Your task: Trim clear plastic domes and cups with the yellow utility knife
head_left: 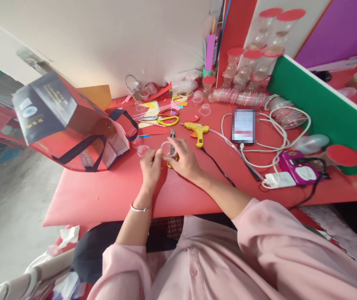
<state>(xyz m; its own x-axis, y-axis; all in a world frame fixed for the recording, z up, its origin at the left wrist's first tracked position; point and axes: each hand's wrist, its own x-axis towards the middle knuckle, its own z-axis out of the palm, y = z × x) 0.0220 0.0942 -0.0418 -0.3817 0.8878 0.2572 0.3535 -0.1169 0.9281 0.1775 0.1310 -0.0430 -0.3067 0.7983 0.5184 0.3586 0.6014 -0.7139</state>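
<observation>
Between both hands, just above the red table, is a clear plastic dome lid with a round rim. My left hand pinches its left side between thumb and fingers. On the lid's right side, my right hand is closed with the thumb below and fingers bent over the rim. Partly hidden beneath my right hand lies a tool with a metal end and a yellow handle. Another clear dome lid rests beside my left hand. Beyond the hands lie a yellow glue gun and yellow-handled scissors.
A large gift bag stands at the left. Stacked clear plastic lids line the back. To the right are a phone, tangled white cables, a purple power strip and a green divider. Red-topped clear containers are piled behind.
</observation>
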